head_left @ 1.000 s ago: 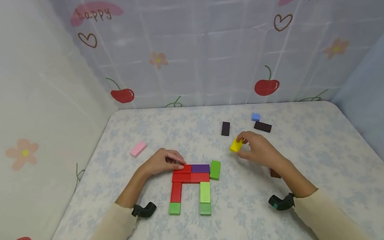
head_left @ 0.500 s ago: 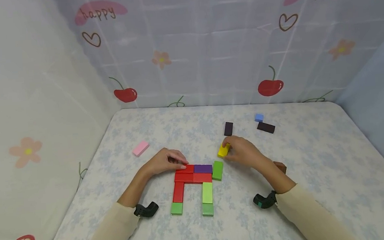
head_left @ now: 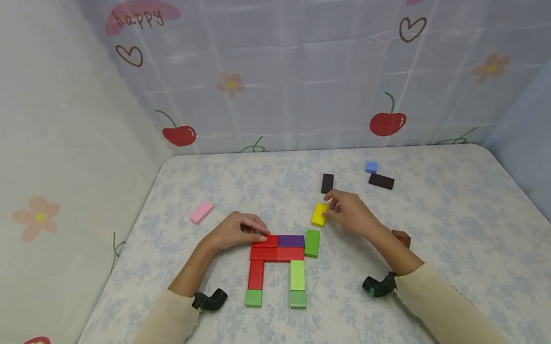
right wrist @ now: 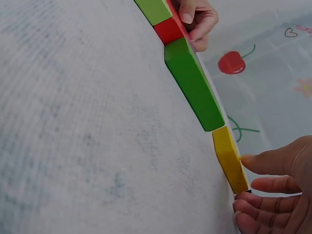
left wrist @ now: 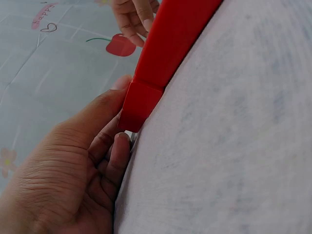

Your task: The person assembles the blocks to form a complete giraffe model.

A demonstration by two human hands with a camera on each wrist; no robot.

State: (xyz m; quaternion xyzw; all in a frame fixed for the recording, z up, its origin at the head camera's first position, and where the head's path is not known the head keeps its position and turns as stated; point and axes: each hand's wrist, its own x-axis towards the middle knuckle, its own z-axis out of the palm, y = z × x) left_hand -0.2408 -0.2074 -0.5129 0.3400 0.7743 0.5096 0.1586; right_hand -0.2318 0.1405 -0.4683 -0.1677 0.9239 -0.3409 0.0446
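Yellow block (head_left: 320,215) lies flat on the patterned cloth (head_left: 357,318), beyond the purple block (head_left: 291,241) and to its right. The right hand's (head_left: 350,212) thumb touches the yellow block's right side, and its other fingers stand apart from the thumb in a wide, unclasped grip. Just right of the purple block, a dark green block (head_left: 312,243) stretches towards the yellow one.

Against the purple block's left end sits a short red stretch (head_left: 272,241), where the left hand (head_left: 234,233) rests its thumb; I cannot tell whether its fingers pinch there. On the purple block's near side runs a red row (head_left: 264,254). Nearer than the purple block, a red leg (head_left: 255,275) extends on the left and a lime leg (head_left: 297,275) on the right, each ending in green.

Well left of the purple block and farther off lies a pink block (head_left: 202,213). To its right, a brown block (head_left: 401,237) is partly hidden by the forearm.
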